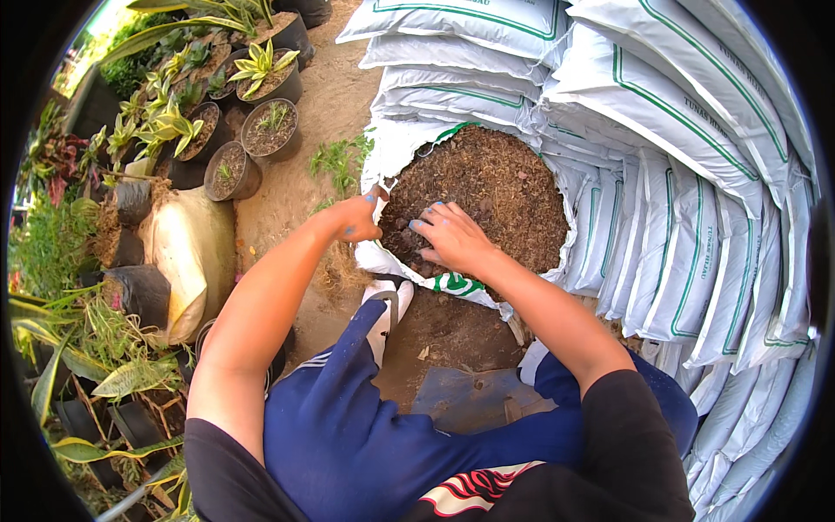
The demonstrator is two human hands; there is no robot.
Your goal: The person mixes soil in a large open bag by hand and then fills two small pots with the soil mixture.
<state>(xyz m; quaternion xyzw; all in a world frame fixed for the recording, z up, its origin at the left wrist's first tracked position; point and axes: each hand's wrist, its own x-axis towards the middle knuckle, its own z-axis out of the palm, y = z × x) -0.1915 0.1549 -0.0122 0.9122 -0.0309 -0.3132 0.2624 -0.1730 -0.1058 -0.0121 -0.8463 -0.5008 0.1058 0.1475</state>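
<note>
A white sack point(380, 161) with green print stands open in front of me, filled with brown, crumbly soil mix point(491, 191). At its left rim, my left hand point(352, 217) is closed on the edge of the sack. My right hand point(457, 239) reaches over the near rim and rests on the soil. Its fingers, with blue nails, are bent and a little apart, and the thumb points toward the near rim. What lies under the right palm is hidden.
Full white sacks point(687, 252) are stacked to the right, and more sacks point(457, 65) stand behind the open one. Potted plants point(271, 129) crowd the left side near a pale, bulging sack point(191, 252). A small green weed point(337, 163) grows from the dirt ground.
</note>
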